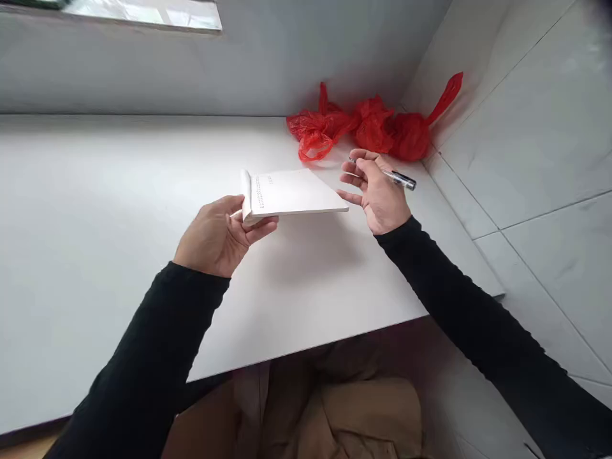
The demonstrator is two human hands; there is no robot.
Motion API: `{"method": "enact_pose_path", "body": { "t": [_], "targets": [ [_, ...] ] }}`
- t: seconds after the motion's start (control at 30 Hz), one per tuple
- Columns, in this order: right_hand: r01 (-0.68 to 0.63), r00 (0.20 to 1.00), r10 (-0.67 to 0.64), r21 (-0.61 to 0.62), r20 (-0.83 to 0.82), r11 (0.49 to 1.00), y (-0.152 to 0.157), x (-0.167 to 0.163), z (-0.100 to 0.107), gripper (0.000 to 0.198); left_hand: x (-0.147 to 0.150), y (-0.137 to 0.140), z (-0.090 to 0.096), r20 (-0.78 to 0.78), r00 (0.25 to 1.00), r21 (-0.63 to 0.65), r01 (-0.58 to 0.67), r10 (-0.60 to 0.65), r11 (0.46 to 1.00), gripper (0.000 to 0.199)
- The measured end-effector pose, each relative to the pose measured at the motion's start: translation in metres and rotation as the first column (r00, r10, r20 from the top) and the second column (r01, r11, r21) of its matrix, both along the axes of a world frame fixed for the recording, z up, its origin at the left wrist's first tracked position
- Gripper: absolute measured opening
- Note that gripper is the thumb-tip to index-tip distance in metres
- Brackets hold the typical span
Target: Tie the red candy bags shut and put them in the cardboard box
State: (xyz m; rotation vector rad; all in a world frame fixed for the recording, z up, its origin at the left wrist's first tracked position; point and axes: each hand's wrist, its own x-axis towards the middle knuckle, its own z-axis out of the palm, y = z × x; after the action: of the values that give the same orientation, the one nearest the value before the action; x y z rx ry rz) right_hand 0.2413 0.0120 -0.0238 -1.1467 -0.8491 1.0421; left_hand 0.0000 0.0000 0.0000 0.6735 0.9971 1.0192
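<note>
My left hand [217, 236] grips a white notepad [301, 191] by its left end, where the pages are folded back. The pad is held above the white table, and its shadow falls below it. Small lines of dark marks show near the pad's left side. Just right of the pad, my right hand [380, 194] has a pen [403, 179] between thumb and forefinger. The pen's dark, clear-ended barrel points right, and its other end shows only partly at the fingertips. The remaining fingers are loosely spread, close to the pad's right corner.
Several knotted red plastic bags [320, 127] sit at the table's back right, against the grey wall [268, 70]. A tiled wall [540, 140] bounds the right side. The white table [95, 210] has its front edge below my arms, with brown cloth [368, 414] underneath.
</note>
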Motion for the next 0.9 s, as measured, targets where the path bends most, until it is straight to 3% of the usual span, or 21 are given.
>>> {"method": "enact_pose_path", "body": {
  "t": [0.6,0.9],
  "targets": [
    [0.019,1.000,-0.017,-0.086,0.026,0.996,-0.004,-0.001,-0.003,0.014,-0.004,-0.009,-0.013,-0.020,0.998,-0.099,0.063,-0.065,0.993,0.037],
    [0.001,0.998,0.000,-0.019,0.064,1.000,0.001,0.003,0.004,0.015,-0.003,-0.004,-0.001,-0.021,0.999,-0.082,0.029,-0.030,0.996,0.028]
  ]
}}
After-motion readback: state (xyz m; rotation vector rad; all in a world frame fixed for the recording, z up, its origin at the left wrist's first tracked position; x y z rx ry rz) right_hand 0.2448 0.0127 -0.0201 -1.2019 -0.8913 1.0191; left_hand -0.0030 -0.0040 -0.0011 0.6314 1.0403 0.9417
